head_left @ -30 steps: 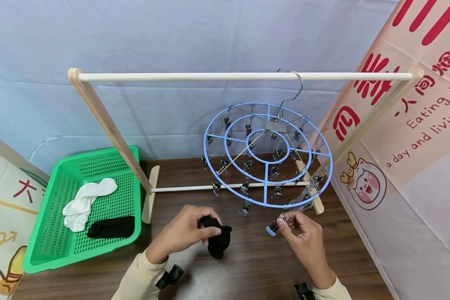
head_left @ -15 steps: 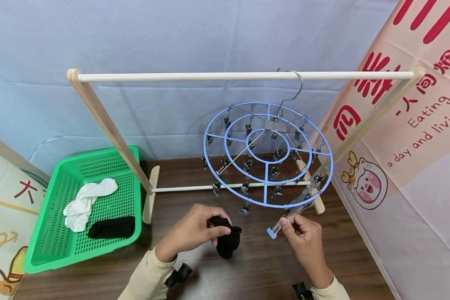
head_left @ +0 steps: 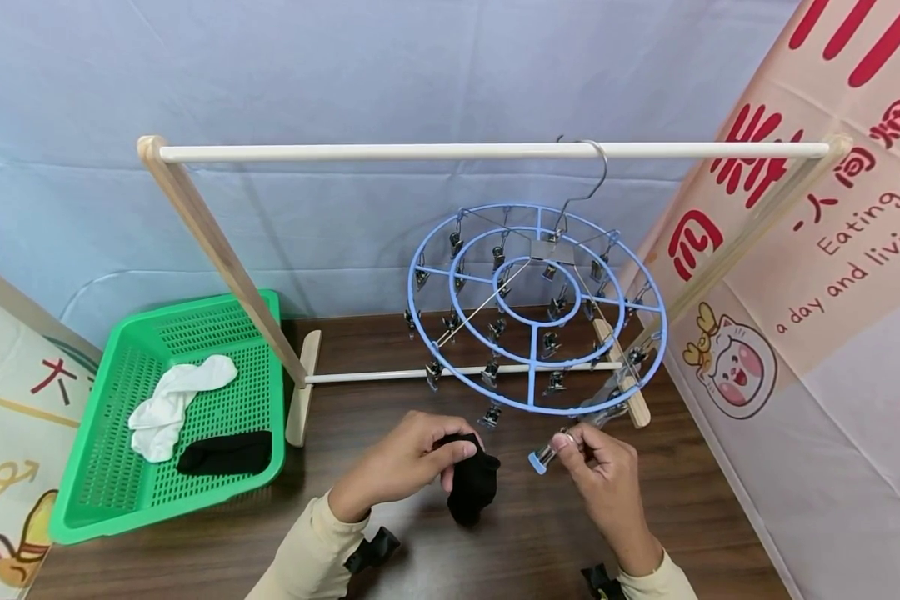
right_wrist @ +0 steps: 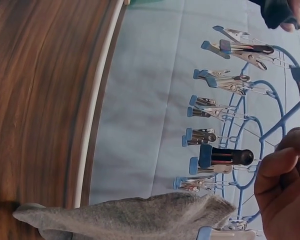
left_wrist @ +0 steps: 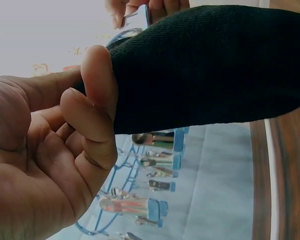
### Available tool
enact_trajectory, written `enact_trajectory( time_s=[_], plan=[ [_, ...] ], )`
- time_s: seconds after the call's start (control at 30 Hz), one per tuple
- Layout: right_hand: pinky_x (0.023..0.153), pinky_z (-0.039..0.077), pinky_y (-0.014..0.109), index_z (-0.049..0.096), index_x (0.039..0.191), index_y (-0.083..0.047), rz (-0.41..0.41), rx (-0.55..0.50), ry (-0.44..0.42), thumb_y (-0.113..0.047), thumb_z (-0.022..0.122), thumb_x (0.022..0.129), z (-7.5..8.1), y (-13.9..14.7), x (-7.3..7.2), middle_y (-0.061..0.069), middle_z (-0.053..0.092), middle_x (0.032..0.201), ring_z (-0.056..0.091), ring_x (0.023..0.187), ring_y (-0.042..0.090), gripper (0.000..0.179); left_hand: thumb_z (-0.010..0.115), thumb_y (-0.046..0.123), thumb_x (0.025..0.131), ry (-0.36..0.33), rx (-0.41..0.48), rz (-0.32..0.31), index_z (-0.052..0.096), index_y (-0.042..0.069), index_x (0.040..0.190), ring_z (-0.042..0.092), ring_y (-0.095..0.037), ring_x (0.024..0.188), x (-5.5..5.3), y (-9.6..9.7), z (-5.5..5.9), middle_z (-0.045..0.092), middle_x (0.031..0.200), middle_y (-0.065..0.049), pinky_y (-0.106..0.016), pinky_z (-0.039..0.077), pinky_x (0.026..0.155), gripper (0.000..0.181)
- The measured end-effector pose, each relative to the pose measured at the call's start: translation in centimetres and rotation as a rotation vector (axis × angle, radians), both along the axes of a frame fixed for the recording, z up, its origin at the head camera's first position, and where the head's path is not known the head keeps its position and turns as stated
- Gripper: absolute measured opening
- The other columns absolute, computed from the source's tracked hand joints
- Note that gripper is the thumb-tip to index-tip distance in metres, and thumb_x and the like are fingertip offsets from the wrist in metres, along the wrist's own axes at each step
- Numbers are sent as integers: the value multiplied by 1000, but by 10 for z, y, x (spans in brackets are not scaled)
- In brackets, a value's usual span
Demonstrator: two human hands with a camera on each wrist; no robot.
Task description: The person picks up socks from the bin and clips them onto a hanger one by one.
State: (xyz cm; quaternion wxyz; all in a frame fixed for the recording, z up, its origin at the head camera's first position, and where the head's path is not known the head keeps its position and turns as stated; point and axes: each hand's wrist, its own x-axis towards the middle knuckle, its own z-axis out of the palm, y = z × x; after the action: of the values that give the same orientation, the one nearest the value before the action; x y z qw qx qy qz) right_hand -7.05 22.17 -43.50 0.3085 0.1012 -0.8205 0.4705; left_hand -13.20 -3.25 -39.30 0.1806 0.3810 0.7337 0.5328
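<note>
Here on the near side of the blue hanger [head_left: 533,346], the left hand [head_left: 405,462] pinches the black sock [head_left: 474,490], the right hand [head_left: 609,477] pinches a clip [head_left: 546,456], and fabric fed in flat should hold best!

- The basket [head_left: 247,392] stands on the left part of the table [head_left: 540,542], just left of the rack's left foot.
- Inside it, the far sock [head_left: 168,408] lies behind and left of the near sock [head_left: 225,453].
- The clip hanger [head_left: 532,375] hangs from the right half of the rack's bar [head_left: 345,153].
- The hanging sock [right_wrist: 140,217] is under the hanger's right side.
- Before the hanger, the held sock [head_left: 474,490] is between the left hand [head_left: 412,462] and right hand [head_left: 603,471].
- Behind the rack is the backdrop [head_left: 345,75]; to its right, the banner [head_left: 855,250].
</note>
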Motion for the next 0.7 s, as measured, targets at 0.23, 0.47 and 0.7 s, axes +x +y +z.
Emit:
enact_trajectory(
  time_s=[0.23,0.47,0.7],
  plan=[
    [43,28,20,57,66,-14,14,5,-14,9,69,78,4,-1,1,-8,41,56,35,51,-1,29,52,14,101,-3,-3,-19,65,9,98,51,-3,46,1,10,-3,57,53,1,-18,34,44,14],
    [42,25,22,57,65,-11,34,-13,8,13,69,76,3,1,-1,-7,38,56,33,49,1,29,53,15,101,-35,-12,-39,65,9,96,55,-6,49,0,18,-8,58,55,-1,-18,37,47,14],
    [42,26,21,62,66,-8,28,-20,7,17,66,76,5,1,0,-7,43,55,34,49,-1,27,54,17,100,-20,-41,-55,64,10,97,58,-7,50,-1,24,-11,59,54,0,-19,41,53,12]
  ],
)
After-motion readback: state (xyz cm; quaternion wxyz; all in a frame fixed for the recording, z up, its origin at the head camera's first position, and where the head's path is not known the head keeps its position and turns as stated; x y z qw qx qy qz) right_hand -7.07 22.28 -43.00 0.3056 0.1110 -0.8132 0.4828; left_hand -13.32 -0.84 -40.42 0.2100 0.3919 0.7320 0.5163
